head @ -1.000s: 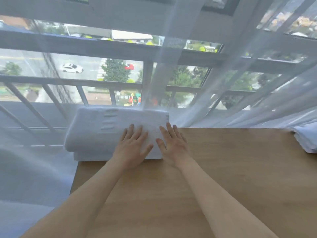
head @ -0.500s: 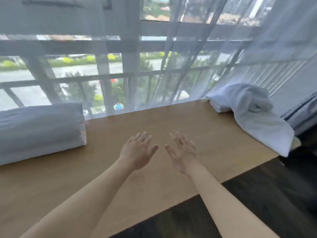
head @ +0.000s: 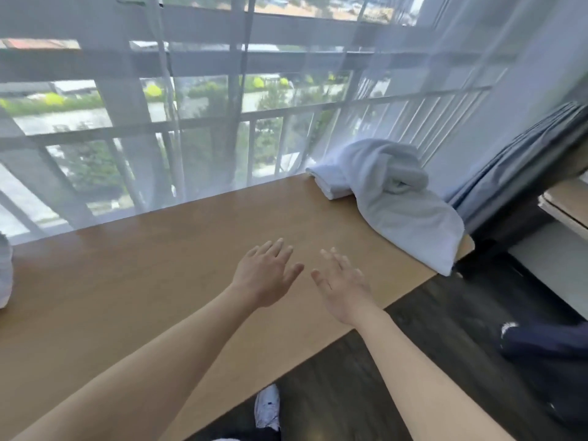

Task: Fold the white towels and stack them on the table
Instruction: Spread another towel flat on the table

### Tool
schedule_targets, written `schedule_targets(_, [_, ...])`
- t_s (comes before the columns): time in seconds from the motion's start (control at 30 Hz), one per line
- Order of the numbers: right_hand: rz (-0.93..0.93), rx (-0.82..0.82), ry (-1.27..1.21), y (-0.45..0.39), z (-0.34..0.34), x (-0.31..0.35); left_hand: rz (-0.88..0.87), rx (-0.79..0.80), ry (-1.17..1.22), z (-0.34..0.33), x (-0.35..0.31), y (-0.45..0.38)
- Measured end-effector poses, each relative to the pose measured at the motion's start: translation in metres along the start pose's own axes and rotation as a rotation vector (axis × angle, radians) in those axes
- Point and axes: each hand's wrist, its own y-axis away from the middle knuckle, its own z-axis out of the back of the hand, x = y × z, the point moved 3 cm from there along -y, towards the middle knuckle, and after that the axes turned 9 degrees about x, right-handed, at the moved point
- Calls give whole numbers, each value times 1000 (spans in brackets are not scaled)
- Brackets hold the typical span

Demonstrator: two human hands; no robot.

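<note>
Both hands are empty — left hand (head: 265, 276) and right hand (head: 342, 286) hover over the bare tabletop (head: 152, 272), each grip wide, fingers spread. The loose white towel (head: 404, 214) is heaped at the far right corner, draped partly over a folded towel (head: 329, 183). Probably best lifted by two corners — not dragged — so the folded one isn't disturbed.

Sheer curtain (head: 413, 74) over window; white shoe (head: 268, 407) on dark floor (head: 429, 329).
</note>
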Motion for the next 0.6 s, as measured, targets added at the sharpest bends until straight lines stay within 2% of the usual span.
schedule_targets(0.33, [-201,43,-44,-64,55,-108,-137,82,47,-2,-66,-149])
schedule_targets(0.6, [-225,-11,-76,-130,86,-168,-126,74,99,15,-101,-230])
